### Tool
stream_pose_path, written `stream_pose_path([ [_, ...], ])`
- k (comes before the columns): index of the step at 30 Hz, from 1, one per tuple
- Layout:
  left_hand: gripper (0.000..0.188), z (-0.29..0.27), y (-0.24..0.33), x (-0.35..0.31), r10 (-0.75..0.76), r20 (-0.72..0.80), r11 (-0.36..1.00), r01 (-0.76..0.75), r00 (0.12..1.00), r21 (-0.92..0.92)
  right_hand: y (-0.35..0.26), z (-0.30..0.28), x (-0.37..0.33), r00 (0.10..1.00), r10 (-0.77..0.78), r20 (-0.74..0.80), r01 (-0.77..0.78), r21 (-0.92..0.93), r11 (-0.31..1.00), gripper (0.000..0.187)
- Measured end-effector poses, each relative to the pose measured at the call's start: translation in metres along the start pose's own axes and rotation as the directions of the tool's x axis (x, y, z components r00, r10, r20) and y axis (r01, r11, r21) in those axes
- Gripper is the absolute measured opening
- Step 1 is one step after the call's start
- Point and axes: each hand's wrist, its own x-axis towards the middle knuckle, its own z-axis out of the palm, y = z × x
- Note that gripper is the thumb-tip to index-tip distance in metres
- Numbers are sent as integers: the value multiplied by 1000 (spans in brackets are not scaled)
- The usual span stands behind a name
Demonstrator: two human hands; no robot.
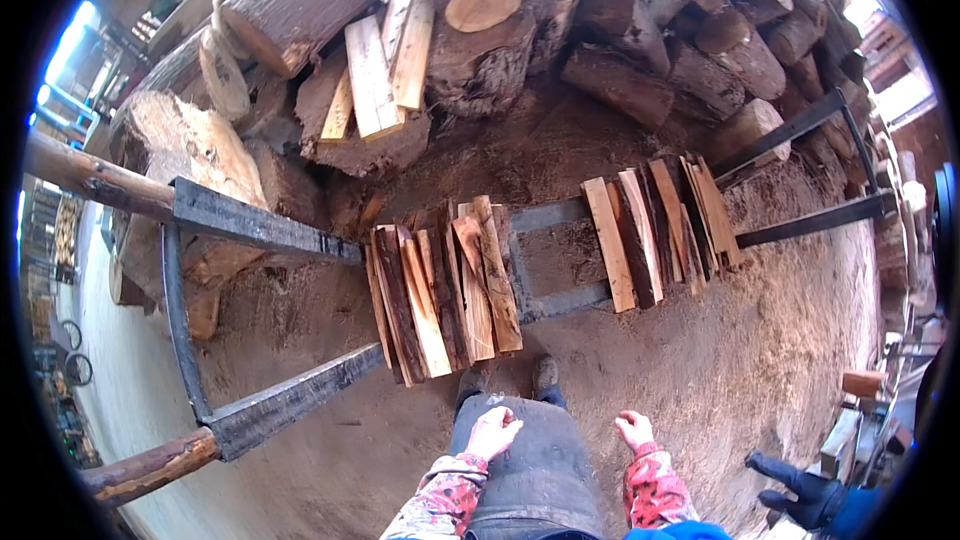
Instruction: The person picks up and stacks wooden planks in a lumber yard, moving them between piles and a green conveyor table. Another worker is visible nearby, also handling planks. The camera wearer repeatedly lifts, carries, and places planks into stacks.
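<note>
My left hand (492, 433) hangs in front of the dark apron (535, 480), its fingers curled with nothing seen in them. To the right of the apron, my right hand (633, 430) is loosely closed and also holds nothing visible. Both hands are apart from the wood. Beyond my feet lies a dark carrying frame (265, 223) with round wooden poles (105, 178) at its left end. Across its rails rest two rows of split wood sticks: the left row (440, 300) is closer to my hands, the right row (655, 235) farther off.
Large logs (310, 0) are piled along the far side, with pale boards (375, 80) lying on them. A co-worker's dark gloved hand (805, 490) reaches in at the lower right. Wood blocks (842, 438) stand near the right edge. Brown dirt floor (300, 410) surrounds the frame.
</note>
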Motion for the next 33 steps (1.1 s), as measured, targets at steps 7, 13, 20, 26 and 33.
stream_pose_path([
  [7,35,-48,-42,-2,97,94,946,-121,991,300,91,42,-144,928,374,7,-359,292,886,35],
  [13,36,-66,-39,-10,30,159,867,-105,987,487,145,72,-225,875,482,-33,-374,588,718,33],
  [20,31,28,18,3,197,333,724,-366,922,585,209,85,-257,863,503,-54,-268,794,545,32],
  [26,29,152,80,-28,285,541,627,-581,791,519,267,88,-281,849,522,-85,-194,868,458,32],
  [33,22,221,103,1,236,595,615,-592,768,521,328,80,-282,813,557,-171,-94,905,415,35],
])
